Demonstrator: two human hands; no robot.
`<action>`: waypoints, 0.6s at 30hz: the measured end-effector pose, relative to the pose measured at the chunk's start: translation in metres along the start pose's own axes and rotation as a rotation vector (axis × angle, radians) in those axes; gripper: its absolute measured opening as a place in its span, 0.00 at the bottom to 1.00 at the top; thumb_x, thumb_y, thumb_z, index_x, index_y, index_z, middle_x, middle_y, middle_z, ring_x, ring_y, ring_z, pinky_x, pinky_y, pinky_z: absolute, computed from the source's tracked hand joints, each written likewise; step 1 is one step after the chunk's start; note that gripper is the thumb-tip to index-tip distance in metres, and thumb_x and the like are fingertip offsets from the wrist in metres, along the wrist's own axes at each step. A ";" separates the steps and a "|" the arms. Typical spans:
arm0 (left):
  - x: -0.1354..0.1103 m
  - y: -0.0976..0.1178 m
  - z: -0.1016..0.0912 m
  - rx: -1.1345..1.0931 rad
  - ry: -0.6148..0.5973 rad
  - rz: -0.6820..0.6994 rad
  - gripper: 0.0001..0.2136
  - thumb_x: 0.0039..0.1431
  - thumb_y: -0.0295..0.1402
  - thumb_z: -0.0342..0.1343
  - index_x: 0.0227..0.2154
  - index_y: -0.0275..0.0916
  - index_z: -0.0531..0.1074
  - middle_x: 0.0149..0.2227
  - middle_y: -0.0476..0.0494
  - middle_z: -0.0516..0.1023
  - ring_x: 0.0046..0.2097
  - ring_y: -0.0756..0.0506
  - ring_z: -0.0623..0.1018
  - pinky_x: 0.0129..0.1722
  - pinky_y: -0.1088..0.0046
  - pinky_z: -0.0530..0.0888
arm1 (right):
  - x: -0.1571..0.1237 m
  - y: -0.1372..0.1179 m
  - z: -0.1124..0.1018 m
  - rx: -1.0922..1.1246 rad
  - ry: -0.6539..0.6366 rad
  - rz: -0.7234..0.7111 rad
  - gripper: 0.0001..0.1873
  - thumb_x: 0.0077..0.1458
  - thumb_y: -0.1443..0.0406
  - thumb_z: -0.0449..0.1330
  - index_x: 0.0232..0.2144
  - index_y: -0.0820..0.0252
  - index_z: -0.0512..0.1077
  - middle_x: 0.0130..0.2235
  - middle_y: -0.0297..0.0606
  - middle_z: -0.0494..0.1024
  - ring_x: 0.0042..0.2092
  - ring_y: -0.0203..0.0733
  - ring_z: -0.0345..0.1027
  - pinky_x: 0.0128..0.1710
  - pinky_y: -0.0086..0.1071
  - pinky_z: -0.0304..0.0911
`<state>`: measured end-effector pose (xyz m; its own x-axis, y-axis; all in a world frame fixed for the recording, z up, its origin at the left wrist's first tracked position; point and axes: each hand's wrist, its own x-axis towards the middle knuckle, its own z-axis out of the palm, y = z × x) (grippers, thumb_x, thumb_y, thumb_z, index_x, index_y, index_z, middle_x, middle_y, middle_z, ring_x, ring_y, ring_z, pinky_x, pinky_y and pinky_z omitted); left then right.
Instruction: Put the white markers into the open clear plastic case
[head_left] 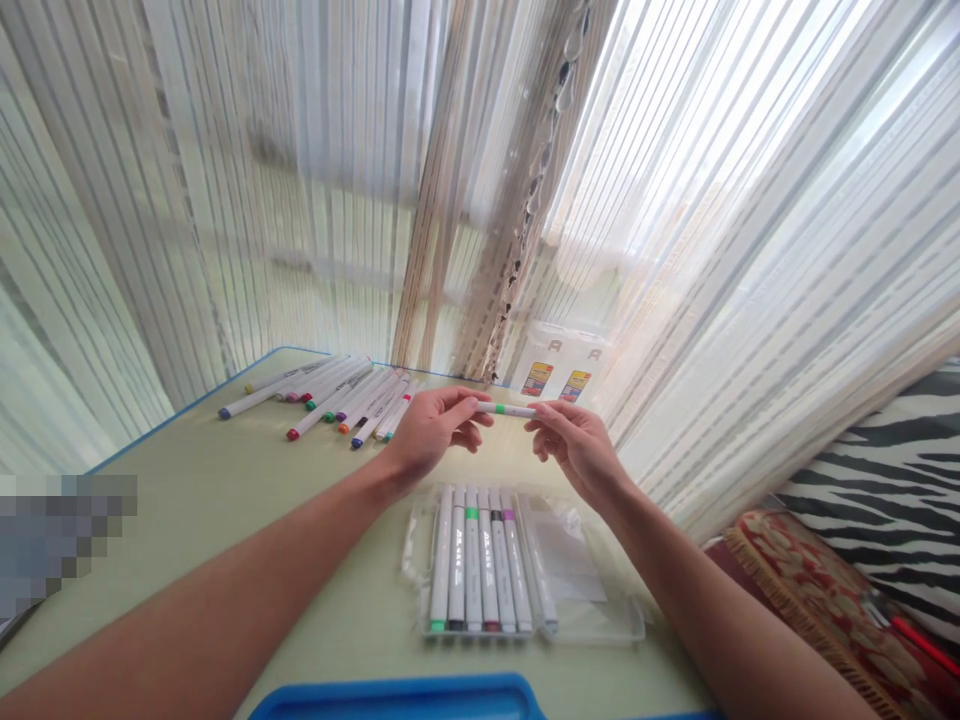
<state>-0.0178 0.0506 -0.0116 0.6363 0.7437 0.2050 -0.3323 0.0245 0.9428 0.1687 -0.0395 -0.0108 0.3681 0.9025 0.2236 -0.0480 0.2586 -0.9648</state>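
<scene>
My left hand (433,432) and my right hand (576,446) hold one white marker (507,409) with a green band level between them, each pinching an end, above the pale green table (225,520). Just below the hands lies a clear plastic case (570,590) with several white markers (480,560) lined up side by side in its left part. Farther back on the left, several loose markers (337,395) with coloured caps lie spread on the table.
Sheer striped curtains (315,180) hang close behind the table. A clear box with two labels (559,375) stands at the back edge. A blue tray edge (405,700) shows at the front. A zebra-print cushion (900,490) and a red patterned fabric (810,600) lie at the right.
</scene>
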 end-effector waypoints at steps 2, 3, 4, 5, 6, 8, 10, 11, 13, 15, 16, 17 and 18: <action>0.000 -0.001 0.001 0.001 -0.002 0.018 0.10 0.58 0.31 0.59 0.41 0.30 0.76 0.33 0.39 0.80 0.25 0.51 0.76 0.27 0.72 0.75 | 0.000 0.000 0.000 0.002 0.007 0.000 0.16 0.45 0.57 0.71 0.30 0.64 0.78 0.26 0.39 0.79 0.19 0.32 0.67 0.16 0.25 0.59; 0.000 -0.002 0.001 0.009 -0.002 0.033 0.11 0.58 0.30 0.58 0.42 0.30 0.76 0.33 0.39 0.80 0.26 0.51 0.76 0.27 0.72 0.76 | 0.000 0.000 -0.001 0.002 0.011 -0.003 0.16 0.46 0.57 0.71 0.31 0.64 0.78 0.26 0.38 0.79 0.19 0.31 0.67 0.16 0.25 0.59; 0.000 -0.003 0.002 0.020 -0.005 0.049 0.11 0.58 0.28 0.58 0.43 0.30 0.76 0.34 0.39 0.80 0.26 0.51 0.76 0.28 0.72 0.76 | 0.000 0.000 -0.001 0.003 0.017 -0.007 0.15 0.46 0.58 0.71 0.31 0.64 0.78 0.27 0.38 0.79 0.19 0.31 0.66 0.16 0.25 0.59; 0.000 -0.004 0.002 0.031 -0.011 0.067 0.12 0.57 0.27 0.58 0.44 0.31 0.76 0.35 0.40 0.80 0.27 0.51 0.76 0.28 0.72 0.76 | 0.001 0.001 -0.002 0.004 0.023 -0.009 0.15 0.46 0.58 0.71 0.32 0.63 0.78 0.27 0.38 0.79 0.19 0.30 0.66 0.17 0.25 0.59; 0.000 -0.004 0.002 0.043 -0.019 0.082 0.12 0.57 0.26 0.58 0.44 0.31 0.76 0.35 0.40 0.80 0.27 0.51 0.76 0.28 0.71 0.77 | 0.001 0.001 -0.002 0.007 0.027 -0.009 0.15 0.46 0.58 0.71 0.32 0.63 0.78 0.27 0.38 0.79 0.19 0.30 0.66 0.17 0.25 0.59; 0.001 -0.004 0.002 0.058 -0.041 0.103 0.14 0.56 0.25 0.59 0.46 0.31 0.76 0.35 0.40 0.81 0.27 0.51 0.76 0.29 0.71 0.77 | 0.002 0.002 -0.004 0.016 0.035 -0.003 0.15 0.47 0.58 0.71 0.33 0.63 0.78 0.28 0.37 0.79 0.19 0.30 0.66 0.16 0.25 0.59; 0.001 -0.004 0.002 0.057 -0.065 0.111 0.15 0.55 0.26 0.61 0.46 0.31 0.76 0.36 0.39 0.81 0.27 0.51 0.76 0.29 0.72 0.76 | 0.003 0.002 -0.005 0.032 0.035 0.012 0.15 0.47 0.59 0.71 0.33 0.63 0.77 0.29 0.37 0.78 0.19 0.30 0.66 0.16 0.25 0.58; 0.000 -0.003 0.002 0.046 -0.083 0.110 0.16 0.54 0.26 0.62 0.47 0.31 0.76 0.36 0.39 0.81 0.28 0.51 0.76 0.29 0.72 0.76 | 0.003 0.002 -0.005 0.046 0.033 0.021 0.14 0.47 0.59 0.71 0.33 0.63 0.77 0.28 0.36 0.78 0.19 0.30 0.65 0.16 0.25 0.58; -0.001 -0.002 0.002 0.002 -0.141 0.095 0.17 0.54 0.28 0.63 0.47 0.31 0.76 0.38 0.37 0.82 0.28 0.51 0.76 0.30 0.73 0.76 | 0.003 0.001 -0.005 0.088 0.022 0.043 0.13 0.47 0.60 0.70 0.32 0.62 0.75 0.26 0.33 0.75 0.18 0.29 0.63 0.16 0.25 0.58; -0.003 -0.002 0.004 -0.064 -0.217 0.066 0.18 0.54 0.30 0.65 0.48 0.33 0.77 0.39 0.36 0.82 0.30 0.51 0.77 0.32 0.72 0.75 | 0.003 -0.001 -0.004 0.150 0.000 0.076 0.11 0.47 0.62 0.70 0.31 0.61 0.73 0.24 0.29 0.71 0.18 0.29 0.62 0.16 0.25 0.57; -0.004 -0.001 0.005 -0.098 -0.252 0.049 0.19 0.53 0.31 0.66 0.49 0.34 0.77 0.40 0.36 0.82 0.30 0.51 0.77 0.33 0.72 0.75 | 0.002 -0.003 -0.003 0.184 -0.014 0.097 0.10 0.47 0.63 0.70 0.30 0.60 0.72 0.23 0.28 0.70 0.18 0.29 0.61 0.16 0.24 0.56; -0.006 -0.001 0.007 -0.129 -0.283 0.032 0.20 0.53 0.32 0.66 0.49 0.35 0.77 0.40 0.36 0.82 0.31 0.51 0.78 0.33 0.72 0.75 | 0.002 -0.004 -0.002 0.216 -0.027 0.120 0.09 0.47 0.64 0.69 0.29 0.60 0.72 0.22 0.27 0.68 0.18 0.29 0.60 0.16 0.24 0.56; -0.008 0.000 0.008 -0.155 -0.309 0.016 0.20 0.52 0.32 0.67 0.49 0.36 0.77 0.40 0.36 0.82 0.31 0.51 0.78 0.34 0.72 0.75 | 0.001 -0.005 -0.001 0.243 -0.037 0.144 0.09 0.48 0.65 0.68 0.29 0.59 0.71 0.21 0.27 0.68 0.18 0.29 0.60 0.16 0.24 0.55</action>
<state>-0.0170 0.0396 -0.0108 0.8028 0.5082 0.3119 -0.4310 0.1331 0.8925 0.1707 -0.0404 -0.0056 0.3074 0.9467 0.0960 -0.3198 0.1978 -0.9266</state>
